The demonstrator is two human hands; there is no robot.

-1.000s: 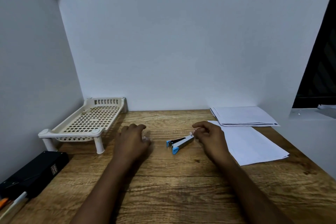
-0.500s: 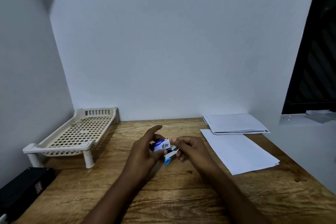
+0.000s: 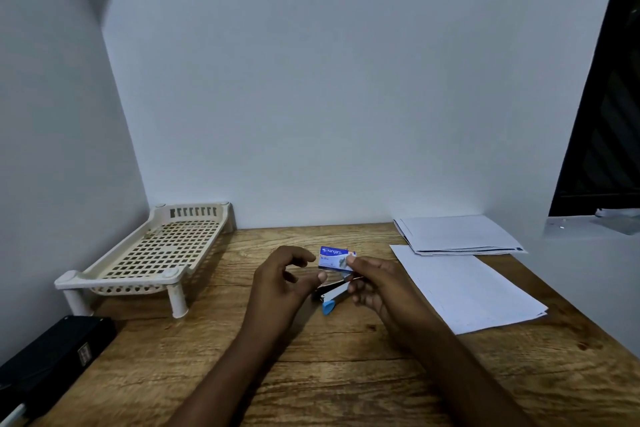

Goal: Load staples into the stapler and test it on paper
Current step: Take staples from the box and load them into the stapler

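A small blue-and-white cardboard staple box (image 3: 333,257) is pinched at its right end between the thumb and fingertips of the right hand (image 3: 377,284) and is held lifted above the wooden worktop (image 3: 346,374), its printed face turned toward the camera. The left hand (image 3: 280,284) is held just beside the box with its fingers loosely curled and nothing grasped; its thumb tip is seen close under the box's lower left corner (whether it touches cannot be told).

Below and between the two hands, near the middle of the worktop, a slim white-and-black stapler (image 3: 331,295) with a light-blue tip is laid flat, partly hidden by the right hand's fingers.

Toward the right edge a loose stack of white paper sheets (image 3: 467,288) is spread, and behind it, at the far right corner, a folded bundle of white paper (image 3: 457,234) is set against the wall. At the far left corner a cream plastic perforated rack (image 3: 152,253) is stood on short legs. A black rectangular case (image 3: 52,357) is placed at the near left edge.
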